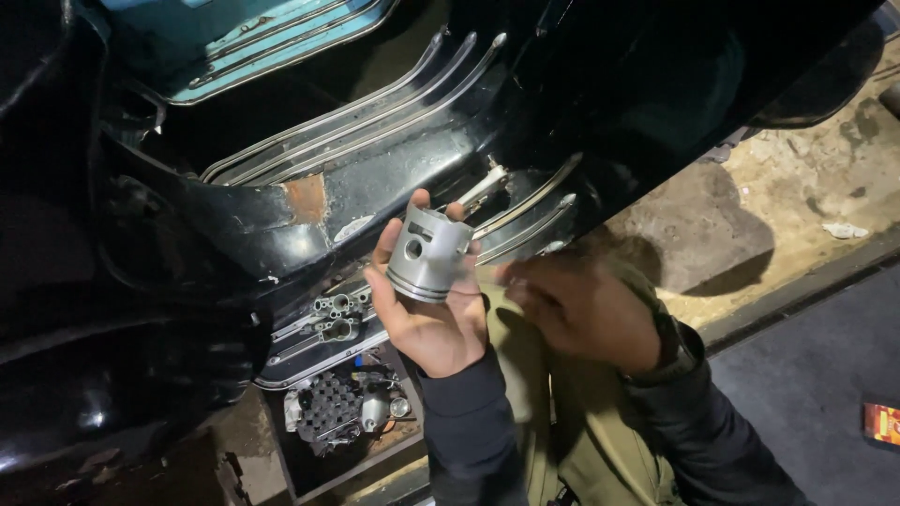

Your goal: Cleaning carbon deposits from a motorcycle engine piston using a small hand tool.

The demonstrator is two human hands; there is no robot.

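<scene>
My left hand (427, 314) is raised palm up and grips a silver metal piston (428, 254) between thumb and fingers, its pin hole facing me. Right beside it, my right hand (581, 309) hovers with its back to the camera and fingers curled toward the piston's lower edge; the fingertips are blurred and I cannot tell whether they pinch anything. Both arms wear dark sleeves, with olive trousers below. Behind the hands lies a black scooter body (375, 178) with chrome floor strips.
A rust patch (305, 197) marks the black floorboard. Below it sit exposed engine parts with a finned cylinder (333, 408). Dusty concrete ground (750, 215) and a dark mat (816, 384) lie to the right, with a small red box (883, 424) at its edge.
</scene>
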